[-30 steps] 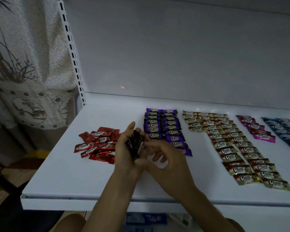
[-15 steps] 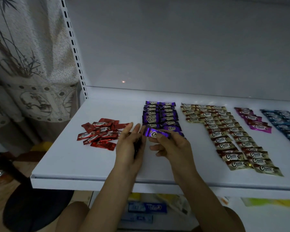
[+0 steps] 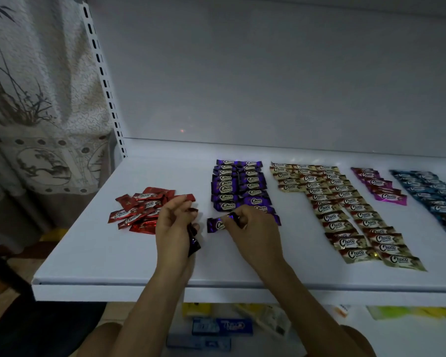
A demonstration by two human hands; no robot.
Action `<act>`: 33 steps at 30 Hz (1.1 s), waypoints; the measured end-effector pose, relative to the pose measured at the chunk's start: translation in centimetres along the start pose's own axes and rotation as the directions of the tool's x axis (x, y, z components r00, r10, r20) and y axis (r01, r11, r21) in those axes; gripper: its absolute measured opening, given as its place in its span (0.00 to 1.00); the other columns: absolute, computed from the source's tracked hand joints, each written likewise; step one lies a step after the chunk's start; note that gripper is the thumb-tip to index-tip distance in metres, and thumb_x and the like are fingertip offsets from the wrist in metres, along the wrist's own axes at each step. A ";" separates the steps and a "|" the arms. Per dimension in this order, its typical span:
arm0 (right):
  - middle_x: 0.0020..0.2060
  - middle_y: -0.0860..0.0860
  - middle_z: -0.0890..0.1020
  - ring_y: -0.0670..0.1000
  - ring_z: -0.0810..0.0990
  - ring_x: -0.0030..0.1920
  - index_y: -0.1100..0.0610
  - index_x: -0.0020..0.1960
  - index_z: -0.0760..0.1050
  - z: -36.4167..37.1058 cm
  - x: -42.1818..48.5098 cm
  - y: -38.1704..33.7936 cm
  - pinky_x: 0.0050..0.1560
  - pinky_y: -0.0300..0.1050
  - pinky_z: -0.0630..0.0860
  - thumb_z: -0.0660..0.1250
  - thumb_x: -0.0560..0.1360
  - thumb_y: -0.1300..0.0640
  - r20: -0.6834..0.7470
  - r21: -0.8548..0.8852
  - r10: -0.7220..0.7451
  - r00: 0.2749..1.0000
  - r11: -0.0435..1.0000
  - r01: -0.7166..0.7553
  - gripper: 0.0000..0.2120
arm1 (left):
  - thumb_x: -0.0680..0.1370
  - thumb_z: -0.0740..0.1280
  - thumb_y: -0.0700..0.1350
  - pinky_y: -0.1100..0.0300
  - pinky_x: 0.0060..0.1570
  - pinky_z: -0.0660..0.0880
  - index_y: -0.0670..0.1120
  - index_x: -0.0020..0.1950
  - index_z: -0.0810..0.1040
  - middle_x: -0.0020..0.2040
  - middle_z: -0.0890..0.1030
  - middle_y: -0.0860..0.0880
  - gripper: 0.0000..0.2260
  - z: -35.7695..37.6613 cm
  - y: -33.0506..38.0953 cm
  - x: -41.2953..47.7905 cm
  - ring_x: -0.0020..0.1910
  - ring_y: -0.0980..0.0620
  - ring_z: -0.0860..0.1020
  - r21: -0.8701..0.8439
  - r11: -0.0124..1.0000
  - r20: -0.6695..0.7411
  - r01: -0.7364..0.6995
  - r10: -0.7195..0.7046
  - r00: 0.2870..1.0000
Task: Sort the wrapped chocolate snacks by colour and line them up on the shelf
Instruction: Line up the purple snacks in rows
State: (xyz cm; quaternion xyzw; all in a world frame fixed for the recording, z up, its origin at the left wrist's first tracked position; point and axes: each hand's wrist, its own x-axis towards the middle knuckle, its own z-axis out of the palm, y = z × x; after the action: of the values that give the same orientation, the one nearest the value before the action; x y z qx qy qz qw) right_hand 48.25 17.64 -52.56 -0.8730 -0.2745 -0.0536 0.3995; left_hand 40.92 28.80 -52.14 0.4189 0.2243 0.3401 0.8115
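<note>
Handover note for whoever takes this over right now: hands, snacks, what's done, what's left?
Left-hand grip: holds a small stack of dark-wrapped snacks, colour unclear.
Right-hand grip: pinches one purple snack at the near end of the purple rows.
Done: gold rows, magenta row and blue rows lined up.
Left: set that purple down, place the held stack, line up the loose red pile.

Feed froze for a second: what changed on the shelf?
The right hand drew one purple snack from the stack in the left hand and brought it to the near end of the purple rows, still pinching it. Left hand keeps its grip. Red pile unchanged.
</note>
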 end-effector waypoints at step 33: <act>0.41 0.40 0.82 0.39 0.79 0.43 0.46 0.47 0.79 0.3 -2.3 -2.5 0.44 0.31 0.75 0.69 0.74 0.52 0.124 0.429 -0.047 0.991 0.903 -0.011 0.02 | 0.75 0.60 0.36 0.57 0.48 0.81 0.48 0.64 0.74 0.57 0.82 0.45 0.19 -1.4 0.2 -0.1 0.58 0.50 0.80 -0.147 0.979 0.341 0.138 -0.081 0.937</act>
State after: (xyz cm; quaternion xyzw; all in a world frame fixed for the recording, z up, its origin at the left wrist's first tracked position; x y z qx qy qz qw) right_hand 45.00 18.18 -51.82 -0.7628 -0.3135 0.0618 0.5622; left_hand 39.87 29.50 -52.72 0.3869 0.0776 0.2362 0.8880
